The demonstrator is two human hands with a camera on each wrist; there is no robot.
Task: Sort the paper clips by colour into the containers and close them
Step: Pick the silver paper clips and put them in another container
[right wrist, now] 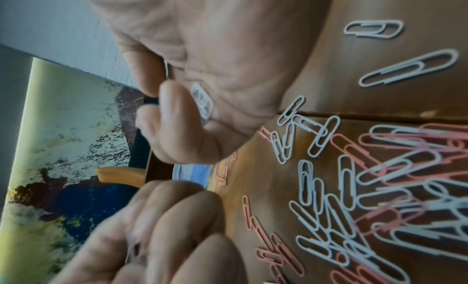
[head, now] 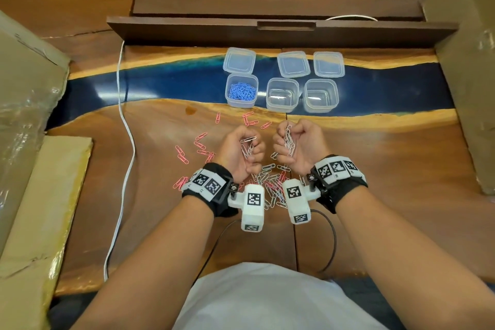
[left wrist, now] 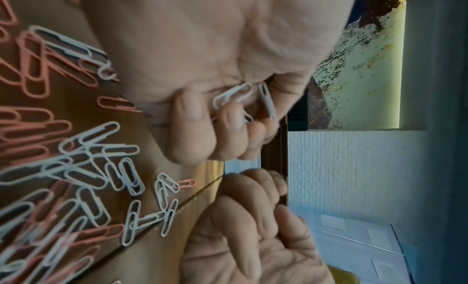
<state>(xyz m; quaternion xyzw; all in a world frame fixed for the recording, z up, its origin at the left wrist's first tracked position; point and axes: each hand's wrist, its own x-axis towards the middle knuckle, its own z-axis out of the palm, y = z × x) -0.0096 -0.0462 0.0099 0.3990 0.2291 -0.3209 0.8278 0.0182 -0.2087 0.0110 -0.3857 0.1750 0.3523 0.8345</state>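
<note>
Bright overhead – wrist cams blurry

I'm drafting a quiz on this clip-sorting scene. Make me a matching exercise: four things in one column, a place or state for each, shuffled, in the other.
1. blue clips
2. pink clips
3. middle container
4. lids

a. scattered on the wooden table
b. lying off, behind the containers
c. inside the left container
d. open, holding no clips

Pairs: 1-c, 2-a, 3-d, 4-b
</note>
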